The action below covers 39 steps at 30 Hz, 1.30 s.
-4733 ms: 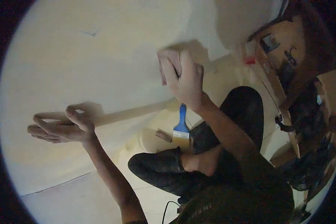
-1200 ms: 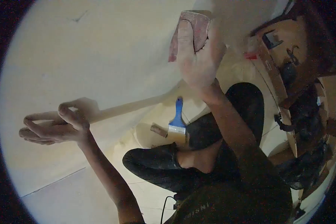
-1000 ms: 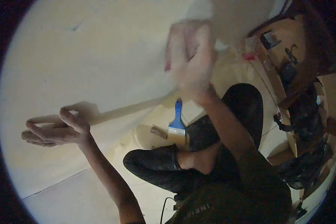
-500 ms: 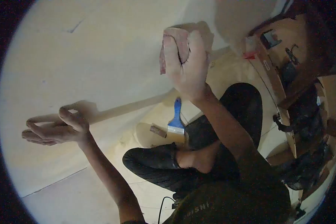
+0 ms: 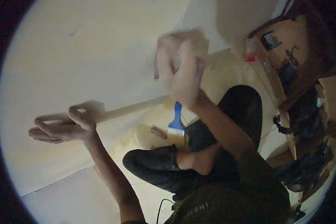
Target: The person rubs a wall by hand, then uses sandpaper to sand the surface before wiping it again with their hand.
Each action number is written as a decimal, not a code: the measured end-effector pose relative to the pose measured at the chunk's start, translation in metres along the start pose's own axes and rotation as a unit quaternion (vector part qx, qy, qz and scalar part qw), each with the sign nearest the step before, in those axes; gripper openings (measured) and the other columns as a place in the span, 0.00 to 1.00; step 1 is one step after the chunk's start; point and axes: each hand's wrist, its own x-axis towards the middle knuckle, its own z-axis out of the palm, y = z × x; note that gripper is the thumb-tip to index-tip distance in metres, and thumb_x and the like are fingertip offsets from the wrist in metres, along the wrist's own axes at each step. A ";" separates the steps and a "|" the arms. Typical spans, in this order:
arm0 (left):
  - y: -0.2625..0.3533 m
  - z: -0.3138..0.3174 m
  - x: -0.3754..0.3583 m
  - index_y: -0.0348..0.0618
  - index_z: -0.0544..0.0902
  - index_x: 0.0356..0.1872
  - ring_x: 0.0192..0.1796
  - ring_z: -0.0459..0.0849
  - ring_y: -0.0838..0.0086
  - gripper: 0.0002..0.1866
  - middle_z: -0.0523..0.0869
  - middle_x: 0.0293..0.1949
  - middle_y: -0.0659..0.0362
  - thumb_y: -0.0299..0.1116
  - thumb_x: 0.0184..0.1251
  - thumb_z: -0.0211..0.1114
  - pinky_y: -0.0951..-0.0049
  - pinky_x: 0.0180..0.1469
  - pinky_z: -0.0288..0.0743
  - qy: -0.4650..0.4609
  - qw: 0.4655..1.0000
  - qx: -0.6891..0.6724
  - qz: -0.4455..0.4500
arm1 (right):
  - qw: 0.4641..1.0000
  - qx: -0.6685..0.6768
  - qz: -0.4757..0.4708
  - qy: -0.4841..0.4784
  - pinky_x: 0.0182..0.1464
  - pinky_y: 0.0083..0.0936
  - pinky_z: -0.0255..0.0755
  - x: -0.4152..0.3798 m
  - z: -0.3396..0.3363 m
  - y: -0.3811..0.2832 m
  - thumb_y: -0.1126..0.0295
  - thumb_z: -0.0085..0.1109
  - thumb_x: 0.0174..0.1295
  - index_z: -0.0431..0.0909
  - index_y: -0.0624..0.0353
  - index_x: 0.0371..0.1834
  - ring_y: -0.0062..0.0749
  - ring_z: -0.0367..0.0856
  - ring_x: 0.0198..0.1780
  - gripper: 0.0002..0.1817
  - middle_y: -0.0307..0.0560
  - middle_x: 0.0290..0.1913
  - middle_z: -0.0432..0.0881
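Note:
My right hand (image 5: 186, 76), blurred by motion, grips a folded piece of reddish sandpaper (image 5: 159, 61) against the pale wall (image 5: 100, 56). The fingers lie over the sheet, and part of it shows along their left side. Further left, my left hand (image 5: 65, 128) rests at the wall with fingers stretched out and nothing held. Below my right hand, a paintbrush (image 5: 176, 121) with a blue handle lies on the floor. A small brownish rolled or folded piece (image 5: 159, 132) is beside its bristles.
My crossed legs (image 5: 153, 164) in dark trousers take up the floor close to the wall. To the right stand opened cardboard boxes (image 5: 295, 33) with a dark bag (image 5: 306, 123) and a cable. Another black cable (image 5: 159, 209) lies near my waist.
My right hand has moved slightly left and down along the wall with the sandpaper. My left hand appears a little further right, its fingers still stretched out.

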 end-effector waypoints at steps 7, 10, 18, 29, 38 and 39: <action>0.008 -0.002 -0.006 0.35 0.60 0.79 0.86 0.43 0.49 0.46 0.52 0.83 0.42 0.62 0.75 0.56 0.44 0.82 0.37 -0.012 1.000 -0.011 0.014 | 0.996 -0.018 -0.032 0.081 0.29 0.38 0.78 0.022 -0.011 -0.008 0.67 0.66 0.69 0.79 0.60 0.43 0.46 0.86 0.24 0.09 0.48 0.26 0.85; 0.010 -0.001 -0.014 0.35 0.60 0.79 0.85 0.44 0.48 0.46 0.53 0.82 0.41 0.63 0.75 0.56 0.44 0.82 0.39 -0.019 1.000 -0.009 0.006 | 0.997 -0.039 -0.058 0.029 0.29 0.39 0.78 0.005 -0.011 -0.011 0.67 0.64 0.71 0.76 0.59 0.40 0.50 0.85 0.24 0.09 0.48 0.24 0.83; 0.007 -0.001 -0.002 0.35 0.59 0.79 0.86 0.43 0.49 0.47 0.49 0.84 0.41 0.64 0.75 0.55 0.43 0.81 0.39 -0.009 1.000 -0.011 0.010 | 0.999 -0.027 -0.036 0.018 0.30 0.34 0.76 0.012 -0.015 -0.013 0.71 0.62 0.72 0.70 0.61 0.34 0.36 0.85 0.27 0.11 0.53 0.26 0.82; -0.002 0.000 -0.005 0.37 0.60 0.79 0.86 0.43 0.51 0.47 0.51 0.83 0.42 0.66 0.74 0.53 0.44 0.84 0.38 -0.002 0.998 0.006 0.067 | 0.994 -0.093 -0.063 0.015 0.28 0.35 0.72 0.020 -0.020 -0.015 0.70 0.64 0.71 0.66 0.61 0.36 0.38 0.81 0.24 0.14 0.48 0.23 0.77; -0.044 0.021 -0.064 0.39 0.69 0.57 0.61 0.64 0.64 0.30 0.67 0.58 0.53 0.60 0.80 0.49 0.62 0.61 0.62 -0.075 0.995 -0.045 -0.045 | 0.996 -0.051 -0.054 0.055 0.28 0.37 0.76 0.019 -0.012 -0.019 0.70 0.67 0.68 0.75 0.58 0.39 0.44 0.84 0.24 0.08 0.48 0.24 0.82; -0.075 0.033 -0.091 0.39 0.70 0.54 0.57 0.67 0.66 0.28 0.70 0.53 0.55 0.60 0.80 0.49 0.64 0.57 0.66 -0.146 0.983 -0.081 -0.075 | 0.996 -0.057 -0.054 0.052 0.29 0.37 0.76 0.015 -0.012 -0.020 0.71 0.66 0.69 0.74 0.59 0.40 0.42 0.84 0.25 0.08 0.48 0.25 0.82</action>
